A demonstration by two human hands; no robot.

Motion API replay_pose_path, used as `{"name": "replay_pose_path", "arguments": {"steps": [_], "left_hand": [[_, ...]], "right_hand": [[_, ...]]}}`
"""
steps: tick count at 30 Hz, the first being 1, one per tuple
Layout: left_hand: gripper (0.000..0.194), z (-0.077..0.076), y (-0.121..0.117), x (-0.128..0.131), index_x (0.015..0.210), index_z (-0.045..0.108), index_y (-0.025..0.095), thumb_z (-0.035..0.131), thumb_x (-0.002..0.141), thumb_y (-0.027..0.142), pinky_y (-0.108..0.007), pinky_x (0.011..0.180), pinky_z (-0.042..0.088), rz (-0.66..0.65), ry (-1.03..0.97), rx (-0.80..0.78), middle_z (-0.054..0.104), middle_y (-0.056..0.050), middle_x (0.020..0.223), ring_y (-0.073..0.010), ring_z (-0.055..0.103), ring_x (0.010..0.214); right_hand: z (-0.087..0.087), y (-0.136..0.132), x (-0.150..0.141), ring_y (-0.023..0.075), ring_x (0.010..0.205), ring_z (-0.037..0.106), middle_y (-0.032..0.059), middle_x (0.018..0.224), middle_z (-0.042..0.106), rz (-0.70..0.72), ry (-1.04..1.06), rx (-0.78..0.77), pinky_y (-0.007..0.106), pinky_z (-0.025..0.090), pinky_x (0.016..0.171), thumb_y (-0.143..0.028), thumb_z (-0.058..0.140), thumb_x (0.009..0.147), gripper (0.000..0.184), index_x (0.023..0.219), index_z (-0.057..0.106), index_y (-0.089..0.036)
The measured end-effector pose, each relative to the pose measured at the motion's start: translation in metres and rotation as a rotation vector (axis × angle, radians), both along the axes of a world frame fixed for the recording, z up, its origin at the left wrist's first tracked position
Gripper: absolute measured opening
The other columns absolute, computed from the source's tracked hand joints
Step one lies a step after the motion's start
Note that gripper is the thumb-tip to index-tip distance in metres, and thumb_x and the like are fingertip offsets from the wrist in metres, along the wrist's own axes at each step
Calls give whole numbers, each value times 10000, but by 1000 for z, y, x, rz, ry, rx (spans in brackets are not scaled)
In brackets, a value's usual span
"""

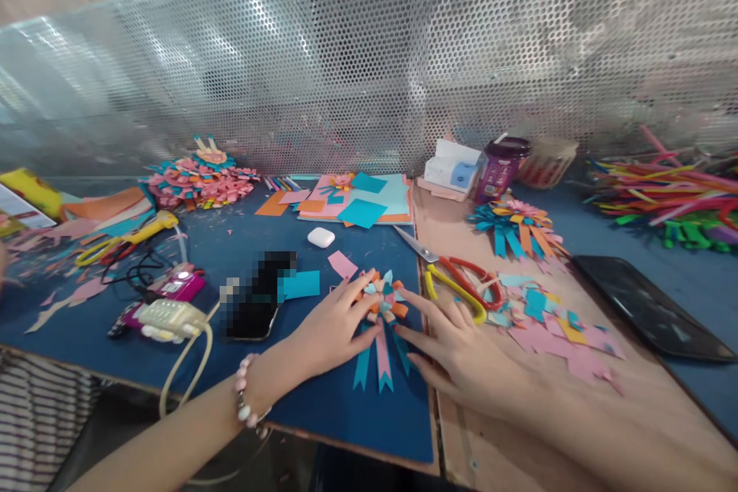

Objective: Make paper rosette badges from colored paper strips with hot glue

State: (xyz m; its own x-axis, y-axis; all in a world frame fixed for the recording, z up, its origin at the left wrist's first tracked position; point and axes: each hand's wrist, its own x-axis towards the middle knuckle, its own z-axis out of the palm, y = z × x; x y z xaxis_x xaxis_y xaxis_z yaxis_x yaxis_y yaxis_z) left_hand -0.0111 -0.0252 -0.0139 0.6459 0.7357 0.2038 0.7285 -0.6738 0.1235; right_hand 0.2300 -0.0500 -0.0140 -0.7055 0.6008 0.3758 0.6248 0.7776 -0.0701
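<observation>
A paper flower (383,310) with orange, pink and pale blue petals lies on the blue table, its blue and pink notched tails pointing towards me. My left hand (340,320) rests at its left side, fingers stretched apart, with the fingertips over the petals. From the right, my right hand (458,342) reaches in with spread fingers, its index fingertip at the petals and the lower fingers beside the tails. Parts of the petals are hidden under my fingertips. Just beyond my right hand lie scissors (464,277) with red and yellow handles.
Paper scraps (568,330) lie at right, near a black tray-like object (651,307). Another paper flower (519,227) stands behind. A phone (259,300), a power strip (170,317) and a white case (320,237) are at left. A perforated metal panel (346,54) borders the back.
</observation>
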Motion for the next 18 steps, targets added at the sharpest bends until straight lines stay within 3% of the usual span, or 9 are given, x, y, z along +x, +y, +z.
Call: {"name": "replay_pose_path", "arguments": {"steps": [4, 9, 13, 18], "left_hand": [[589, 0, -1, -3, 1366, 377, 196, 477, 884, 520, -523, 1141, 245, -23, -5, -43, 237, -112, 1528, -302, 214, 1410], [631, 2, -2, -5, 1385, 340, 191, 474, 878, 544, -521, 1160, 188, -42, -17, -106, 305, -110, 1498, -278, 185, 1421], [637, 3, -3, -6, 1376, 350, 190, 461, 876, 569, -521, 1159, 184, -36, -34, -123, 313, -124, 1490, -277, 197, 1417], [624, 1, -4, -6, 1374, 352, 196, 474, 875, 550, -530, 1162, 161, -50, -48, -104, 318, -121, 1485, -289, 201, 1414]], "right_hand": [[2, -3, 2, 274, 1034, 496, 136, 1330, 500, 54, 117, 20, 480, 482, 827, -198, 488, 891, 262, 1090, 656, -180], [3, -7, 7, 247, 955, 509, 129, 1118, 602, 120, 220, 9, 434, 478, 794, -129, 512, 856, 214, 978, 685, -161], [-3, -6, 4, 210, 818, 496, 103, 906, 609, 89, 237, -16, 368, 473, 687, -113, 507, 857, 221, 987, 681, -153], [-10, 4, 0, 201, 800, 487, 96, 858, 596, 40, 225, 95, 347, 462, 688, -133, 517, 887, 187, 994, 672, -131]]}}
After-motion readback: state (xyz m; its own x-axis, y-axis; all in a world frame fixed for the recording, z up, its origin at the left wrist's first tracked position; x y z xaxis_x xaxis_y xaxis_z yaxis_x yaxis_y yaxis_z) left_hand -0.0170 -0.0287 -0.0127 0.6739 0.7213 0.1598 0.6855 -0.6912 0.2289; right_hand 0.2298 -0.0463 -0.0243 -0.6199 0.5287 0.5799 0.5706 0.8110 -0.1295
